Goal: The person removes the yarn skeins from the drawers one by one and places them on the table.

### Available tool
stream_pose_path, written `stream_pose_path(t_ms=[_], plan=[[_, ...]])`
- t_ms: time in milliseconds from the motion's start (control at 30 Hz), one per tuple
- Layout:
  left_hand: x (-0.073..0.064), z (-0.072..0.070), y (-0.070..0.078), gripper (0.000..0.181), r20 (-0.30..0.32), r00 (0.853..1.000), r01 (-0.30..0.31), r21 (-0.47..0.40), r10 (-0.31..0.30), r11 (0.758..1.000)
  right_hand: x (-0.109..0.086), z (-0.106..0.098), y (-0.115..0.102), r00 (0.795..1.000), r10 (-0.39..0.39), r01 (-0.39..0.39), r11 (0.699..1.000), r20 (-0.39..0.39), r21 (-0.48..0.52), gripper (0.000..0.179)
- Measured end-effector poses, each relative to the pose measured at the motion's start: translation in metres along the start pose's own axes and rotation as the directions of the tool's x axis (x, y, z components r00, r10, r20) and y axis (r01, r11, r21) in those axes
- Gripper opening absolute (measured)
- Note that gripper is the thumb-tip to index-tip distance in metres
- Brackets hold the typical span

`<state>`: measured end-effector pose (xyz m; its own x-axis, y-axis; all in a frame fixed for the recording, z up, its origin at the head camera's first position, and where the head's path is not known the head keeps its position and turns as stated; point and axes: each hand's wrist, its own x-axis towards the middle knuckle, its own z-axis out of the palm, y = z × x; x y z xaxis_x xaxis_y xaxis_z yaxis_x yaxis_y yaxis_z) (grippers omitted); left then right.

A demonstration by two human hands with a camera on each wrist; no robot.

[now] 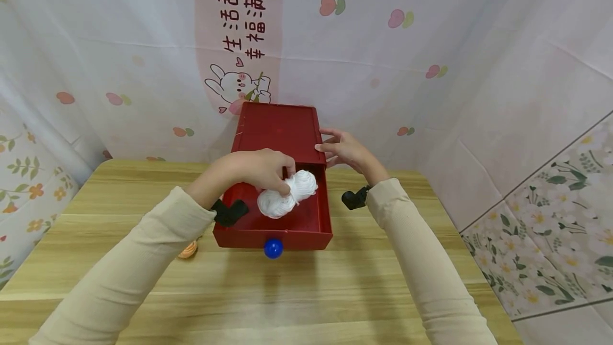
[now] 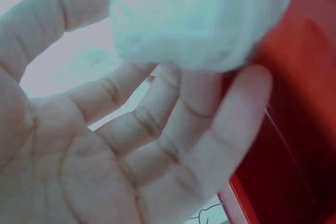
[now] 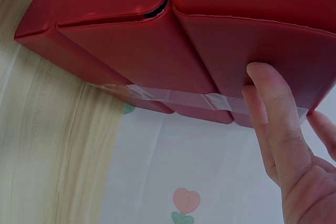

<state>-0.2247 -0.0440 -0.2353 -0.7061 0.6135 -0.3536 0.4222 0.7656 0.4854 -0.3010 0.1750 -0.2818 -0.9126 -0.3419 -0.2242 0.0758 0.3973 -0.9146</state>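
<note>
A red box (image 1: 280, 129) stands against the curtain, its drawer (image 1: 249, 238) pulled out towards me. My left hand (image 1: 263, 168) pinches a skein of white yarn (image 1: 276, 204) over the drawer, thumb and fingers at its narrow middle. In the left wrist view the yarn (image 2: 194, 19) lies between the thumb and fingertips, with the palm in sight. My right hand (image 1: 348, 149) touches the right side of the box near its top edge. Its fingertips press on the red side wall (image 3: 220, 45) in the right wrist view, fingers mostly straight.
A blue round knob (image 1: 273, 248) sits on the drawer front. Left of the drawer, an orange object (image 1: 189, 249) on the wooden table (image 1: 335, 302) is partly hidden by my left sleeve. Clear tape (image 3: 173, 97) runs along the box. A printed curtain (image 1: 359, 68) hangs behind.
</note>
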Motion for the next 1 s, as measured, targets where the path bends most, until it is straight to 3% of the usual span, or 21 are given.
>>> stream_pose_path(t_ms=[233,500,767,1000], plan=[[-0.017,0.003,-0.011,0.031,-0.157,0.985,-0.090,-0.085,0.076,0.992,-0.001,0.001,-0.001,1.000,0.010,-0.010,1.000,-0.001,0.002,0.063],[-0.049,0.008,-0.027,0.026,-0.303,0.951,-0.137,-0.212,0.068,0.968,-0.001,0.001,0.001,1.000,0.003,-0.003,1.000,0.015,0.008,0.064],[-0.083,0.018,-0.048,0.032,-0.430,0.903,-0.096,-0.229,-0.012,0.969,0.000,-0.001,0.002,1.000,0.001,-0.001,1.000,0.018,-0.004,0.063],[-0.102,0.032,-0.082,0.034,-0.512,0.852,-0.041,-0.266,-0.105,0.963,0.000,-0.003,0.003,1.000,-0.004,0.004,1.000,0.014,-0.008,0.064]])
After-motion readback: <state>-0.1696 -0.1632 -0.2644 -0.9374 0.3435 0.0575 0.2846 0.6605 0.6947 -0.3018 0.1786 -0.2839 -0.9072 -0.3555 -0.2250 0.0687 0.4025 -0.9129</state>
